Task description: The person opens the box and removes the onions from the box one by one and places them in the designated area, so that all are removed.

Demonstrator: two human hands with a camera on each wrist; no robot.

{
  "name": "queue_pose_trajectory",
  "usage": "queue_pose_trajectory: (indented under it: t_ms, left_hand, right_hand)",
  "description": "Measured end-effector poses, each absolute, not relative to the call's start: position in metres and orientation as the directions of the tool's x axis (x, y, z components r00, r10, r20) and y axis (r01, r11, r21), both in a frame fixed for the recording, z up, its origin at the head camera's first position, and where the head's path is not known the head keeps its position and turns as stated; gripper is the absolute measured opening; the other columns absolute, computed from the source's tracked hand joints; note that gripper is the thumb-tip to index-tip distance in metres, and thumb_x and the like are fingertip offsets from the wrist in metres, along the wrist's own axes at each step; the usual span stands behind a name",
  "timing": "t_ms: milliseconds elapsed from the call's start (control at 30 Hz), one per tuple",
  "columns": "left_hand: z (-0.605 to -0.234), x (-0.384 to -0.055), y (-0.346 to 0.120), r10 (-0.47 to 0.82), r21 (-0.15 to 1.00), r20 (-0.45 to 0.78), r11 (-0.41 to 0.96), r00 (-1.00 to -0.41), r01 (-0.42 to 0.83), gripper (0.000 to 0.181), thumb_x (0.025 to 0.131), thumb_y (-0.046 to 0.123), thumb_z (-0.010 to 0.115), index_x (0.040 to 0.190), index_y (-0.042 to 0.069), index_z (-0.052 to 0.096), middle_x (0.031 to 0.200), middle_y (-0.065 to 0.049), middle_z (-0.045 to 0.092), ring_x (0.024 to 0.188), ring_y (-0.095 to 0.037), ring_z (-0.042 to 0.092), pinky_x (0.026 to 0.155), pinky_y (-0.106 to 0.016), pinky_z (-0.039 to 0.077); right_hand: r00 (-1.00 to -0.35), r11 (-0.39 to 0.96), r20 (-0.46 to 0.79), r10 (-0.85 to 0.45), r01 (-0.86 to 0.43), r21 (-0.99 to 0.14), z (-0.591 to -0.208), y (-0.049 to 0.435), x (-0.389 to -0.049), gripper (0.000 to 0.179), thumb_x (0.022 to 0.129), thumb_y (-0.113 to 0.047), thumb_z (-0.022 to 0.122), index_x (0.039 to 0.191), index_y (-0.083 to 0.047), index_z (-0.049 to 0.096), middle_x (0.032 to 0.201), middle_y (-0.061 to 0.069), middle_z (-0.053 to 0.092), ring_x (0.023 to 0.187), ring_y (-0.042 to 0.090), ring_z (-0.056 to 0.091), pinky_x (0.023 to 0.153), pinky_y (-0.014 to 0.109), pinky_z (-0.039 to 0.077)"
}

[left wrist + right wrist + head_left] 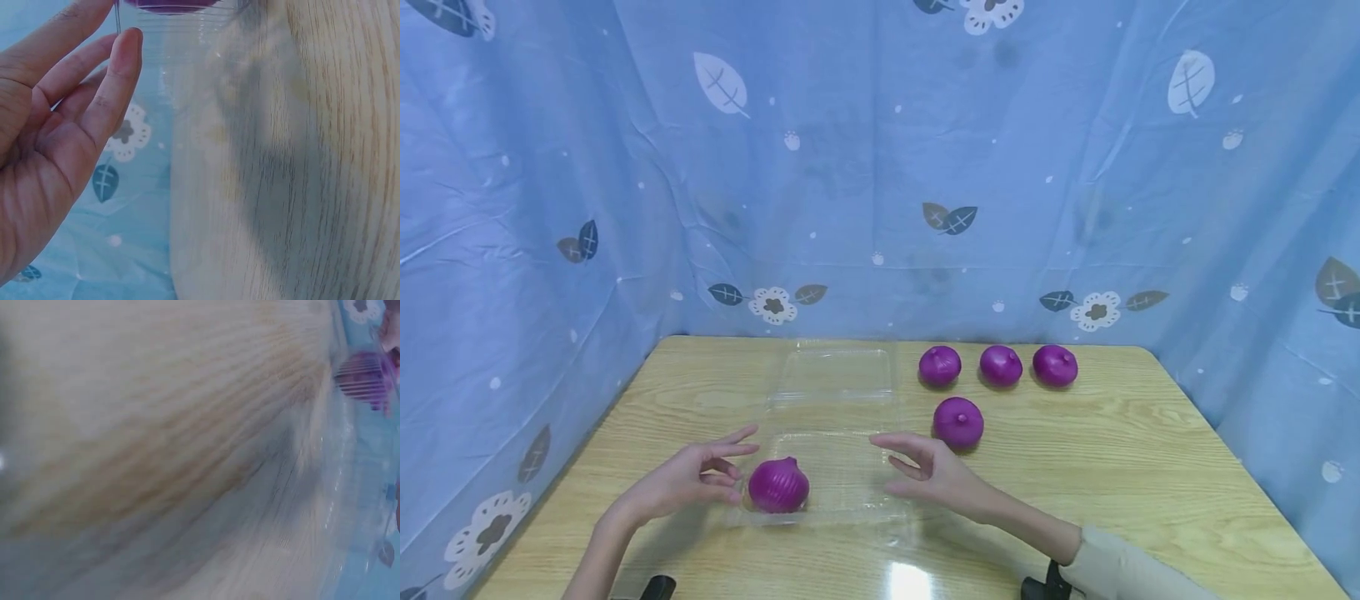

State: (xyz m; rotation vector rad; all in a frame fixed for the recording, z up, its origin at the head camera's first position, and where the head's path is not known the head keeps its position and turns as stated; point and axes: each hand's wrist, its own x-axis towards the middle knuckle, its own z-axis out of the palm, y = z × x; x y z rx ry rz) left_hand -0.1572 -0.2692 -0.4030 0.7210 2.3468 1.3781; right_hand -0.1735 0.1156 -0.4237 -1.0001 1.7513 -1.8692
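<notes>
A clear plastic clamshell box (842,475) lies on the table with its lid (835,372) folded back, away from me. One red onion (778,485) sits in the left part of the box, its tip pointing up. My left hand (688,477) is at the box's left wall, fingers spread and loosely bent, fingertips right at the plastic. Across from it, my right hand (934,473) reaches over the right wall with relaxed fingers and nothing between them. In the left wrist view the onion's underside (178,5) shows through the plastic above a fingertip.
Just right of the box, another red onion (958,423) stands on the wooden table (1097,467). Three more line the back edge: a left one (939,367), a middle one (1000,367) and a right one (1055,367). A blue patterned curtain (850,167) hangs behind and at both sides.
</notes>
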Motion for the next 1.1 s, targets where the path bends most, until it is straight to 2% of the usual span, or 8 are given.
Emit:
queue_pose_trajectory:
  t_ms: [100,267,500,600,733,933,1000,1100]
  left_hand:
    - [-0.405,-0.157,-0.270,0.571,0.877,-0.019,0.403,-0.821,0.261,0.077,0.083,0.014,0.073,0.144,-0.009,0.032,0.147,-0.032,0.029,0.103,-0.020,0.060,0.089,-0.027,0.053]
    - [-0.406,-0.159,-0.270,0.567,0.879,-0.018,0.402,-0.824,0.257,0.078,0.083,0.014,0.074,0.144,-0.009,0.031,0.148,-0.032,0.027,0.102,-0.018,0.060,0.089,-0.026,0.052]
    - [-0.403,-0.160,-0.271,0.566,0.880,-0.013,0.398,-0.824,0.259,0.077,0.083,0.013,0.073,0.144,-0.009,0.032,0.147,-0.033,0.029,0.101,-0.019,0.061,0.089,-0.025,0.052]
    - [-0.402,-0.158,-0.271,0.572,0.888,-0.002,0.379,-0.820,0.262,0.075,0.083,0.013,0.073,0.142,-0.010,0.034,0.149,-0.033,0.024,0.101,-0.022,0.061,0.089,-0.027,0.052]
    - [-0.404,-0.156,-0.270,0.568,0.896,0.004,0.364,-0.823,0.255,0.074,0.082,0.012,0.073,0.141,-0.011,0.034,0.150,-0.033,0.021,0.100,-0.024,0.061,0.090,-0.028,0.052]
    - [-0.406,-0.155,-0.268,0.581,0.904,0.006,0.345,-0.814,0.253,0.070,0.083,0.012,0.072,0.138,-0.013,0.038,0.151,-0.033,0.015,0.097,-0.021,0.061,0.090,-0.030,0.053]
    - [-0.407,-0.156,-0.268,0.581,0.909,-0.001,0.340,-0.814,0.242,0.070,0.084,0.012,0.072,0.139,-0.012,0.037,0.152,-0.032,0.013,0.096,-0.019,0.060,0.089,-0.029,0.053]
    - [-0.407,-0.156,-0.269,0.583,0.910,-0.005,0.339,-0.812,0.238,0.066,0.084,0.011,0.072,0.137,-0.013,0.040,0.153,-0.032,0.010,0.094,-0.019,0.060,0.088,-0.028,0.054]
  right_hand:
    - [-0.657,-0.108,0.215,-0.723,-0.200,-0.974,-0.422,0.099,-0.180,0.056,0.088,-0.003,0.067,0.138,0.004,0.044,0.146,0.019,0.039,0.138,0.028,0.032,0.113,0.036,0.029]
    - [-0.634,-0.056,0.194,-0.749,-0.231,-0.971,-0.421,0.081,-0.189,0.059,0.087,-0.004,0.068,0.140,0.002,0.043,0.149,0.012,0.039,0.139,0.022,0.031,0.112,0.047,0.027]
    - [-0.564,0.009,0.153,-0.812,-0.273,-0.962,-0.421,0.056,-0.202,0.067,0.086,-0.002,0.069,0.145,-0.004,0.038,0.153,0.012,0.031,0.141,0.017,0.026,0.112,0.045,0.027]
    - [-0.515,0.050,0.128,-0.848,-0.317,-0.947,-0.423,0.046,-0.204,0.071,0.086,-0.005,0.070,0.147,-0.009,0.036,0.155,0.009,0.029,0.141,0.014,0.024,0.112,0.041,0.029]
    - [-0.422,0.109,0.110,-0.900,-0.461,-0.881,-0.426,0.037,-0.202,0.076,0.087,-0.016,0.071,0.151,-0.014,0.029,0.157,0.007,0.025,0.142,0.016,0.023,0.110,0.038,0.033]
    - [-0.285,0.126,0.065,-0.956,-0.602,-0.788,-0.430,0.033,-0.199,0.070,0.095,-0.027,0.059,0.154,-0.021,0.021,0.159,0.010,0.015,0.143,0.022,0.021,0.107,0.038,0.037]
    - [-0.288,0.120,0.082,-0.954,-0.618,-0.777,-0.431,0.033,-0.199,0.065,0.097,-0.026,0.057,0.153,-0.020,0.024,0.157,0.010,0.020,0.141,0.023,0.025,0.106,0.038,0.039]
    - [-0.361,0.150,0.121,-0.925,-0.638,-0.756,-0.432,0.032,-0.199,0.059,0.097,-0.026,0.057,0.150,-0.018,0.033,0.148,0.008,0.034,0.134,0.019,0.034,0.103,0.036,0.042]
